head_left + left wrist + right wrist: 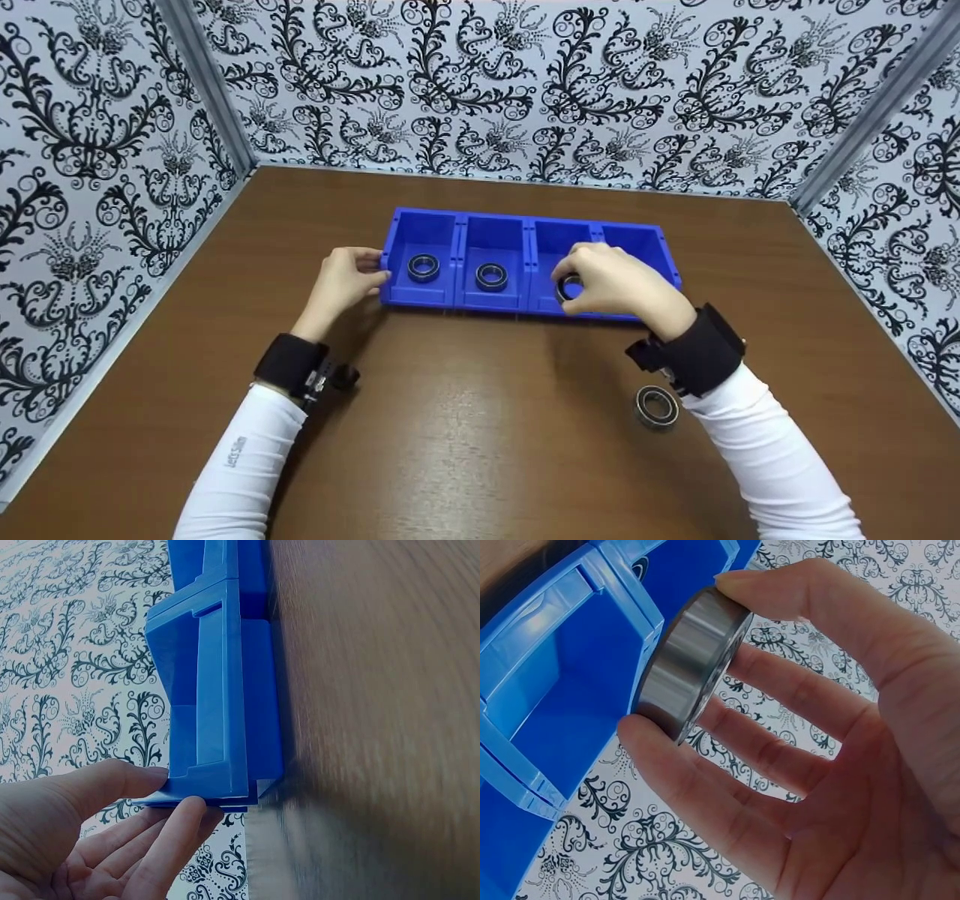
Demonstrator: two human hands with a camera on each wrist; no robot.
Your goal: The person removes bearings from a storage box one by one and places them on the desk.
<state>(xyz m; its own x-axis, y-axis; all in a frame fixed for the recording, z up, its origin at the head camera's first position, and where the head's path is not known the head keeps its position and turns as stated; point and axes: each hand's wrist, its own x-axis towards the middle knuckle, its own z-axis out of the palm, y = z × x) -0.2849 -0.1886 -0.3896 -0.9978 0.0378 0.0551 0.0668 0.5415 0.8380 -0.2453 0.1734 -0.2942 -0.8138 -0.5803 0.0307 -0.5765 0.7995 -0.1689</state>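
A row of blue bins [495,234], joined side by side, stands on the table. At its left end my left hand [341,281] pinches the end wall, thumb on top and fingers outside, as the left wrist view shows. One ball bearing [424,268] lies in the leftmost compartment, another bearing [491,277] in the second. Over the third compartment my right hand [611,277] holds a bearing [694,652] on edge by its rim, between thumb and index finger; its other fingers extend behind it. In the head view the hand partly covers this bearing and the two right compartments.
A loose bearing [656,407] lies on the brown table [450,420], beside my right forearm. Patterned panels [495,90] rise behind the table and at both sides, with grey metal posts [206,82] at the corners.
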